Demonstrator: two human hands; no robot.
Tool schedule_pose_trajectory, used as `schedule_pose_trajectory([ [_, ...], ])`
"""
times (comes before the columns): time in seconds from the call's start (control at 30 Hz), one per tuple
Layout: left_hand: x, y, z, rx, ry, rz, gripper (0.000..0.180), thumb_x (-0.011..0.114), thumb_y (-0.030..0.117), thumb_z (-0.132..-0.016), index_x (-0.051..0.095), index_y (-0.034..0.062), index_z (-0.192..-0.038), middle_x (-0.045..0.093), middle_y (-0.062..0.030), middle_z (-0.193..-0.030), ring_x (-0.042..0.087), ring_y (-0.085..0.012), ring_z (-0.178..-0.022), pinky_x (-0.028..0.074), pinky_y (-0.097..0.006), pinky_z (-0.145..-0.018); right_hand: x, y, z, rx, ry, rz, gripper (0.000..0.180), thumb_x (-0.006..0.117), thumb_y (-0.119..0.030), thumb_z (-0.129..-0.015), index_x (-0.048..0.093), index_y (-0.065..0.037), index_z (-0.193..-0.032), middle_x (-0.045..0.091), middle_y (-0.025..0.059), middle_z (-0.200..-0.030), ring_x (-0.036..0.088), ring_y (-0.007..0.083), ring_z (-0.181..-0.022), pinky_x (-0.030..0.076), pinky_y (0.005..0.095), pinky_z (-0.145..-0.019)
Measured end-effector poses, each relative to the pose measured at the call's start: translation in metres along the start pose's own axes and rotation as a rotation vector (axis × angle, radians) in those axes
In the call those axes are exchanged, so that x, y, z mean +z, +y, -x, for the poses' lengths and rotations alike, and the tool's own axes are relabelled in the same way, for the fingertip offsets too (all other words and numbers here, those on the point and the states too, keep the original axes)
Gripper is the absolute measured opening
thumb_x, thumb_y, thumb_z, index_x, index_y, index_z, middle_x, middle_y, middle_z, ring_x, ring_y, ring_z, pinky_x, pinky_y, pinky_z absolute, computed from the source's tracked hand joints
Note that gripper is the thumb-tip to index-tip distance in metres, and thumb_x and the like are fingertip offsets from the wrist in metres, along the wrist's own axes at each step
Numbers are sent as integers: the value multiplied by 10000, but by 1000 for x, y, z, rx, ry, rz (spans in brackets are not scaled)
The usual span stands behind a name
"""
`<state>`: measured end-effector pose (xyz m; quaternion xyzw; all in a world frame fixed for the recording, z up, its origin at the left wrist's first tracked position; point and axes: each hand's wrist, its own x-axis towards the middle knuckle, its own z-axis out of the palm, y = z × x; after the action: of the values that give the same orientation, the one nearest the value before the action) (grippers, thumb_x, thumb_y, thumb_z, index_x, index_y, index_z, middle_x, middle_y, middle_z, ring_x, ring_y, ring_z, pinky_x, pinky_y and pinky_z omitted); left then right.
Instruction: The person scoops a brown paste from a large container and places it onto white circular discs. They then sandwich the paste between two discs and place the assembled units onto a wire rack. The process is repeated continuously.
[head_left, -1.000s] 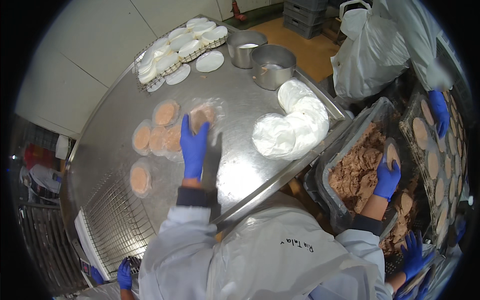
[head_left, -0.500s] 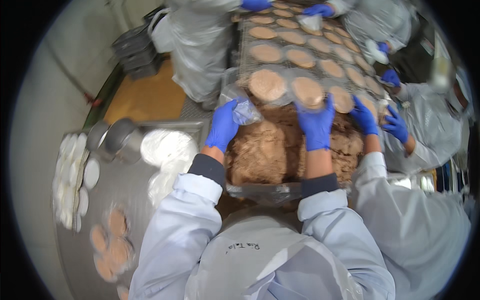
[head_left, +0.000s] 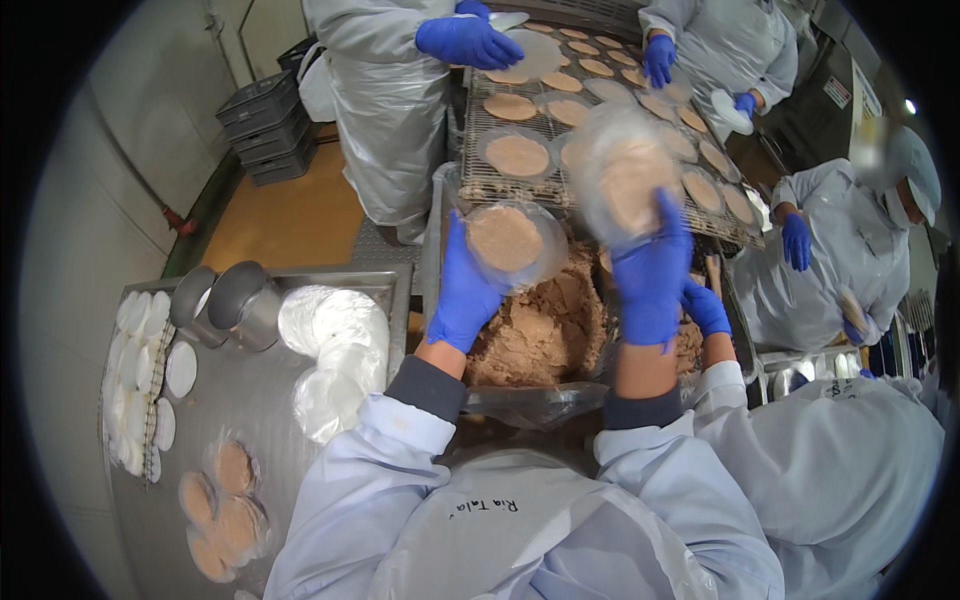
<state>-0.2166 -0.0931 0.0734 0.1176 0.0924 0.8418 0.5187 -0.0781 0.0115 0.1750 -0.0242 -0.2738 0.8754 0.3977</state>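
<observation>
My left hand [head_left: 465, 290], in a blue glove, grips the edge of a round, flat meat patty [head_left: 503, 238] backed by a see-through plastic sheet. My right hand [head_left: 650, 280], also gloved, holds a second patty [head_left: 632, 185] with its plastic sheet out over the near end of the wire conveyor [head_left: 480, 180]; this patty is smeared by motion. Beneath both hands lies a plastic-lined tub [head_left: 530, 400] of ground meat [head_left: 540, 335]. Rows of patties, many on round sheets, cover the conveyor.
At left, a steel table [head_left: 290, 480] carries metal cylinders [head_left: 245, 305], stacked plastic sheets [head_left: 335, 330], white discs [head_left: 140, 370] and several patties [head_left: 235, 520]. Grey crates [head_left: 265, 125] stand behind. Co-workers flank the conveyor; one's gloved hand [head_left: 706, 308] reaches into the tub at my right.
My left hand, earlier holding plastic film beside the tub, now has a patty on a sheet. My right hand has lifted a patty off the conveyor's near end. Co-workers' hands have shifted.
</observation>
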Motion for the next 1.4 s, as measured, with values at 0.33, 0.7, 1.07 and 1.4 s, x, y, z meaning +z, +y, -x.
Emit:
schedule_pose_trajectory([
  [0.33,-41,4,0,-28,255,-276,471,514,280,-859,392,-10,-1209,459,-166,-1197,476,-280,-1092,423,-414,-903,-78,56,-25,92,310,344,515,553,-212,-811,376,-37,-1262,450,108,-1234,429,241,-1136,328,376,-952],
  [0.7,-22,-11,-47,263,176,-428,372,613,146,-781,517,-57,-1078,586,-112,-985,585,-177,-851,473,-285,-760,-114,48,-66,125,311,-85,439,515,-145,-824,363,18,-1203,445,167,-1197,436,320,-1100,353,443,-946],
  [1.07,-33,66,128,500,380,-537,453,618,208,-801,462,-35,-1150,554,-115,-1061,555,-182,-946,466,-312,-814,-16,170,47,649,-240,485,400,497,-133,-840,415,-14,-1213,520,127,-1128,533,225,-992,459,357,-811],
  [1.4,-15,93,513,698,1428,-884,333,601,124,-773,542,-39,-1058,605,-95,-948,583,-158,-831,465,-258,-764,-53,132,-28,439,175,30,698,548,-207,-820,119,-72,-1354,228,166,-1378,270,347,-1251,254,506,-1010],
])
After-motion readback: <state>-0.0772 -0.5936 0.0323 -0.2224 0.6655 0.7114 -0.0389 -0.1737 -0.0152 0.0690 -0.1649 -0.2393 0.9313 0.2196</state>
